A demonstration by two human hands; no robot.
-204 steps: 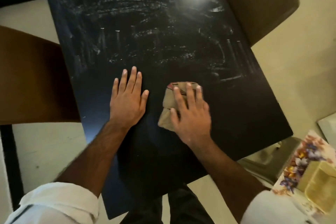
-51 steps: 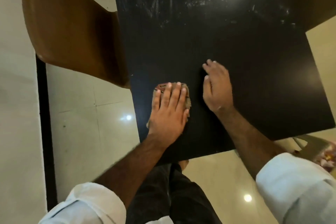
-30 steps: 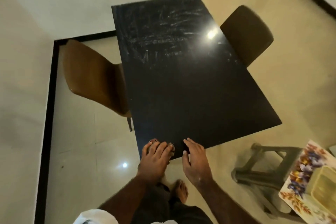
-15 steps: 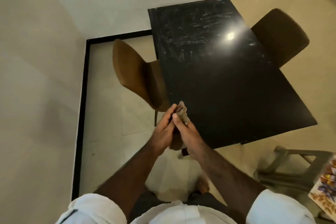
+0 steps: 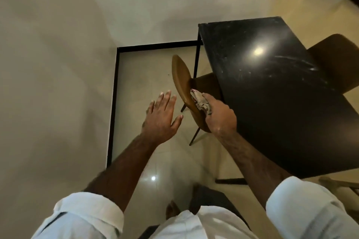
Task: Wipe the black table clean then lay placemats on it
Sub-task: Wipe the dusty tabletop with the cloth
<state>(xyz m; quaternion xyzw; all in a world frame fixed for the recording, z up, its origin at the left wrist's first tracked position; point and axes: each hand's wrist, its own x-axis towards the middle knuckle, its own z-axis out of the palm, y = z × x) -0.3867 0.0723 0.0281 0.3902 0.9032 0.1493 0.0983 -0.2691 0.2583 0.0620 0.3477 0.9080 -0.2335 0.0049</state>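
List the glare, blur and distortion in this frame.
Head view: a bright lamp glare sits on the table, lighting streaks around it; a smaller reflection shines on the floor; the left hand is slightly motion-blurred; wide-angle distortion bends the walls.

The right hand [image 5: 220, 117] grips a bunched cloth [image 5: 201, 101] against the backrest of the brown chair [image 5: 179, 81] tucked beside the black table [image 5: 281, 103]. The left hand [image 5: 160, 120] hovers with fingers spread, empty, over the pale floor [image 5: 147, 75].
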